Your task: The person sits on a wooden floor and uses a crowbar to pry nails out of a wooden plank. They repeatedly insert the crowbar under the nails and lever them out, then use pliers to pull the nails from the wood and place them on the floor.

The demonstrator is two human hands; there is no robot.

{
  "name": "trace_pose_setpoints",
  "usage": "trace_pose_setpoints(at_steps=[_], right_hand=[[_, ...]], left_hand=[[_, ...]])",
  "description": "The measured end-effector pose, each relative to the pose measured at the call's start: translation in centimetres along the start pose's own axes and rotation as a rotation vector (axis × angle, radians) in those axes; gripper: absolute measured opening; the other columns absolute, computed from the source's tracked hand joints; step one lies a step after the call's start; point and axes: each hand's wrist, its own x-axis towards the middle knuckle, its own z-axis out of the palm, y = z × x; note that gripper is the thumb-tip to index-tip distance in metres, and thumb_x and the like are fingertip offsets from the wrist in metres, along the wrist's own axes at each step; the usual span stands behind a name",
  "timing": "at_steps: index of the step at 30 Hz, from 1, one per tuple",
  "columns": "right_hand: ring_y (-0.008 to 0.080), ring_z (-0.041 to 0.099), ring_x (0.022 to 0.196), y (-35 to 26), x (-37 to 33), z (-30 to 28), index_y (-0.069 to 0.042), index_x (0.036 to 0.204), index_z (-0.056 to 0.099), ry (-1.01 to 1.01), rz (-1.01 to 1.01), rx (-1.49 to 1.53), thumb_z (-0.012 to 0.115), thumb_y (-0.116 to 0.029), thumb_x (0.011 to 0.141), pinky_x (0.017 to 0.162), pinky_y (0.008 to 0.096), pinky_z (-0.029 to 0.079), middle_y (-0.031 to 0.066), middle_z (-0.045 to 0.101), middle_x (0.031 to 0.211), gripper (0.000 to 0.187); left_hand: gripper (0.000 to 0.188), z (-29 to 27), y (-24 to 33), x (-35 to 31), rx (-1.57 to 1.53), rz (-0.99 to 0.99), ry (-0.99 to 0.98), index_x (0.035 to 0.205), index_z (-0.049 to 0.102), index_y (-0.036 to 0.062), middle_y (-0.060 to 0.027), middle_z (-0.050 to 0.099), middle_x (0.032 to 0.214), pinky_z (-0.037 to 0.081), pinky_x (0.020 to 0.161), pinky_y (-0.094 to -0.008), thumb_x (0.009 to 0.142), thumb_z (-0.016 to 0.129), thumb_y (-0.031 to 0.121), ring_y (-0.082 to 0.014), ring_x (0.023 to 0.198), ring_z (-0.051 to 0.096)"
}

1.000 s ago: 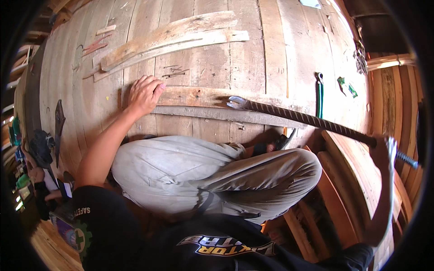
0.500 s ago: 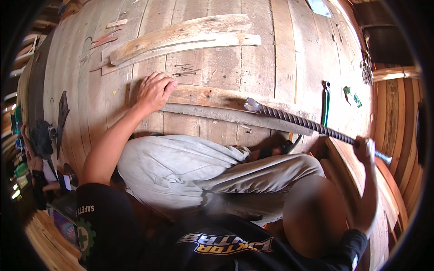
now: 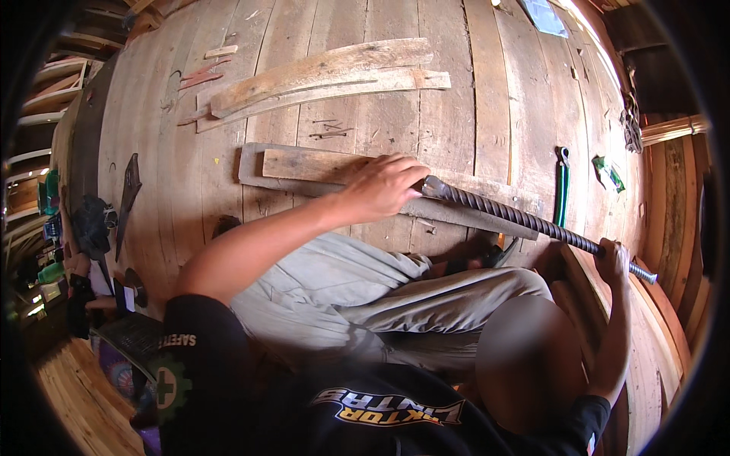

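My right hand (image 3: 610, 262) is closed round a long dark ribbed steel bar (image 3: 517, 218) near its right end. The bar's blunt, shiny left end lies over a narrow wooden board (image 3: 304, 163). Close by that end, my left hand (image 3: 386, 185) rests on the board, its fingers bent and pressed together. Whatever those fingers hold, if anything, is hidden. Beneath the narrow board lies a longer grey-brown plank (image 3: 252, 166). Several loose nails (image 3: 331, 133) are scattered on the wooden floor beyond it.
Two pale boards (image 3: 327, 72) lie further off, with red-handled pliers (image 3: 204, 74) to their left. A handsaw (image 3: 128, 199) is at the left. Standing out at the right are a green-and-black tool (image 3: 562, 186) and a green wrapper (image 3: 608, 173). Stacked planks (image 3: 646, 334) lie beside my right arm.
My left hand has shifted right along the board, from its left end to beside the bar's tip. The right hand still grips the bar. The whole view has shifted slightly.
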Motion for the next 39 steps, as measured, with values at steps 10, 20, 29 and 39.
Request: trace_pose_setpoints(at_steps=[10,20,29,39], right_hand=[[0.0388,0.06,0.066,1.5,-0.9,-2.0,-0.008,0.07,0.053,0.226,-0.001,-0.084,0.058,-0.015,0.08,0.058,0.049,0.047,0.0188,0.058,0.068,0.014],[0.0344,0.061,0.072,-1.1,-0.3,-19.0,-0.007,0.073,0.058,0.386,0.065,-0.225,0.063,-0.011,0.076,0.067,0.0467,0.048,0.0149,0.06,0.071,0.007],[0.0318,0.063,0.078,-6.1,-3.0,-27.5,-0.006,0.079,0.058,0.651,-0.016,-0.439,0.069,-0.011,0.079,0.07,0.0444,0.048,0.0127,0.062,0.076,0.012],[0.0168,0.057,0.068,-14.3,-3.8,-38.6,-0.018,0.07,0.06,1.31,-0.415,-0.842,0.074,-0.017,0.067,0.082,0.0369,0.042,-0.0067,0.056,0.067,0.015]], left_hand=[[0.021,-1.5,0.9,0.2,-0.058,-0.122,-0.069,0.095,0.068,0.0028,-0.0138,0.067,0.092,0.049,0.081,-0.0408,0.077,0.059,-0.001,-0.0298,0.089,0.062],[0.013,-5.8,-13.3,-0.4,0.442,-0.446,-0.204,0.096,0.066,0.0015,-0.017,0.063,0.096,0.048,0.086,-0.0428,0.084,0.062,0.004,-0.0328,0.097,0.06],[0.05,-8.8,-4.7,3.7,0.084,-0.384,0.008,0.124,0.058,0.0022,-0.0167,0.058,0.125,0.045,0.099,-0.039,0.085,0.069,0.031,-0.0293,0.116,0.056],[0.052,-13.1,17.1,13.4,-0.644,0.411,0.117,0.093,0.063,-0.0022,-0.0116,0.062,0.075,0.047,0.068,-0.0341,0.08,0.073,0.047,-0.0186,0.074,0.06]])
